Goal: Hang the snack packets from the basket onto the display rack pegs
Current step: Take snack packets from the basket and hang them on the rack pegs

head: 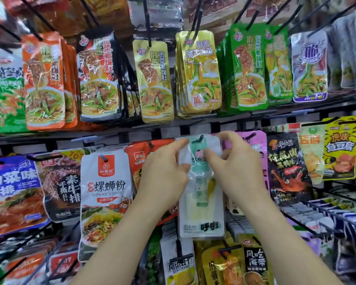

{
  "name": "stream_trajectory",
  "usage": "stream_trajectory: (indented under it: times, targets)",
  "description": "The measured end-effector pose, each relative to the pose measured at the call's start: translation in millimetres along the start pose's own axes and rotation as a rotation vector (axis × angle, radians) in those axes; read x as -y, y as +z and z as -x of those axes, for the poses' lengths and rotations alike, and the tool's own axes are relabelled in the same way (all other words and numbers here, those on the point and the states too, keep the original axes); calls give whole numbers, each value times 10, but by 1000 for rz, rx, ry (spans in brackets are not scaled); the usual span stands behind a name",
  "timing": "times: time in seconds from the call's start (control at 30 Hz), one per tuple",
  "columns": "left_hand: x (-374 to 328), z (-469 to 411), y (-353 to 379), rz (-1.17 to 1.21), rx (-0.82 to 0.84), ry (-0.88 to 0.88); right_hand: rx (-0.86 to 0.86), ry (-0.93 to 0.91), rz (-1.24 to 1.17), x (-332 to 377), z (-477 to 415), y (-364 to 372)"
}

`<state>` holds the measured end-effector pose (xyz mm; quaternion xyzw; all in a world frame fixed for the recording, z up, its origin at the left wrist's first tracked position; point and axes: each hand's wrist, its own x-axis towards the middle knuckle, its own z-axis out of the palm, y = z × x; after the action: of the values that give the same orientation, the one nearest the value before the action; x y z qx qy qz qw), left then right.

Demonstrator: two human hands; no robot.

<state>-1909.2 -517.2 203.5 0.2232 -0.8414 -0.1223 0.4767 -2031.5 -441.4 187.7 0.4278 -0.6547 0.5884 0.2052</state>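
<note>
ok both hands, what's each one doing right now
left hand: pinches the white packet at its left edge
right hand: pinches the same packet's right edge

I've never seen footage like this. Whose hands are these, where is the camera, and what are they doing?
No machine here: a person wears one camera on the head, looking forward and down at their own arms. The left hand and right hand each pinch a white-and-green snack packet by its upper part, where a black peg seems to poke through its hole. Other packets hang around it on the rack: a white packet to its left, a black packet to its right. No basket shows.
</note>
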Motion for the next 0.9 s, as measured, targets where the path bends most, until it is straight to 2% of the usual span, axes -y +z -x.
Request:
stream_trajectory:
  times: [0.1, 0.2, 0.37, 0.5, 0.6, 0.77, 0.9]
  targets:
    - [-42, -29, 37, -186, 20, 3, -52, -181, 279, -7, 119, -52]
    - [-41, -49, 77, -284, 29, 44, -87, -268, 328, -71, 199, -65]
    - [31, -24, 143, -405, 55, 113, 51, -241, 330, -150, 290, -51]
    - [154, 174, 162, -644, -70, 323, 171, -227, 339, -191, 248, -44]
    - [263, 285, 197, -761, -9, 414, 244, -172, 334, -204, 182, -41]
    - [320, 308, 323, -974, 142, 366, 273, -131, 307, -279, 47, -5]
    - [268, 266, 407, -1003, 110, 345, 270, -148, 305, -335, -37, 15]
